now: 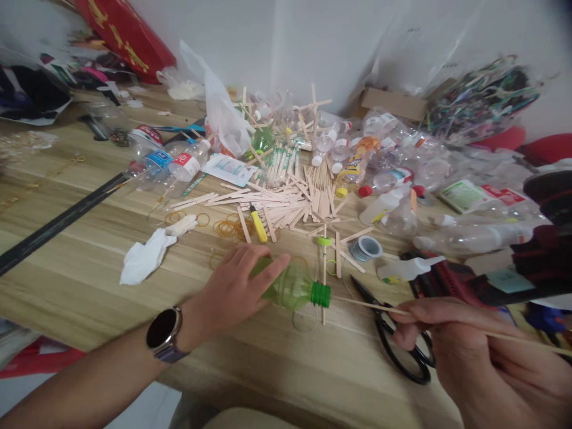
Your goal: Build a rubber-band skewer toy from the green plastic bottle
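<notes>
- Pale wood-grain tabletop (250, 369) is seen crowded with craft bits, backed by a white wall (322, 47).
- Centre front, and a translucent green plastic bottle (292, 286) is held on its side, its ribbed neck pointed right.
- It is clasped from above by the left hand (243, 280), fingers draped over its body; a dark round-faced watch (162, 330) is worn on that wrist.
- Over to the right hand (469, 345): a long thin wooden stick (378, 305) is pinched narrowly between thumb and fingers, its tip brought right by the bottle's mouth; whether it is inside cannot be told.
- Black-handled metal scissors (382, 325) are laid just beside that hand, partly covered by it.
- Beyond the bottle, flat pale wooden craft sticks (286, 202) are heaped, with a yellow-handled tool (258, 225) set at their near edge.
</notes>
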`<state>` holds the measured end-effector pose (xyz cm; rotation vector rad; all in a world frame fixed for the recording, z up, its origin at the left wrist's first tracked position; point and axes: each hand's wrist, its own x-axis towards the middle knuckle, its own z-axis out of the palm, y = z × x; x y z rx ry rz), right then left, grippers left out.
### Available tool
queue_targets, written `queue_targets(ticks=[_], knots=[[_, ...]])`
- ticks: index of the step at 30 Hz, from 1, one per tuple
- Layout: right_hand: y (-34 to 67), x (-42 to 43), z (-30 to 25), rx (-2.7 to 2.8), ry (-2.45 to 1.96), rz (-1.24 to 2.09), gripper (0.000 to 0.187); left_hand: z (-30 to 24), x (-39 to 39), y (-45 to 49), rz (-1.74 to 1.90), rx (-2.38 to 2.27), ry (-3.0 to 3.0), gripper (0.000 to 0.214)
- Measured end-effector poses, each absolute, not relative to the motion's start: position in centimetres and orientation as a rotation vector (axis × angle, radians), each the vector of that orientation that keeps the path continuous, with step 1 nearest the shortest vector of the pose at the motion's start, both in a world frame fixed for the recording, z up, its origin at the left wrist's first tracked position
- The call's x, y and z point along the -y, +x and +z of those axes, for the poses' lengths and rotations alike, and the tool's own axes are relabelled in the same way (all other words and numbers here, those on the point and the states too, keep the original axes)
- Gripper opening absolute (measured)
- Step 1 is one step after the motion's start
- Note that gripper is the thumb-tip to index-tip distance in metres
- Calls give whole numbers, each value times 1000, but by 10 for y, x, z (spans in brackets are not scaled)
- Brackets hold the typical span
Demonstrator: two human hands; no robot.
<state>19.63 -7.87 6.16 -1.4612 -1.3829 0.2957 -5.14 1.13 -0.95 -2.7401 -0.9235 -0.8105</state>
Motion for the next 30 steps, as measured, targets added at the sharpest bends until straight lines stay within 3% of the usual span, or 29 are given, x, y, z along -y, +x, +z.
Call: queue_targets(ticks=[30], knots=[[196,80,65,1477,-1462,288,19,-11,-11,-51,-804,913,-2762,63]])
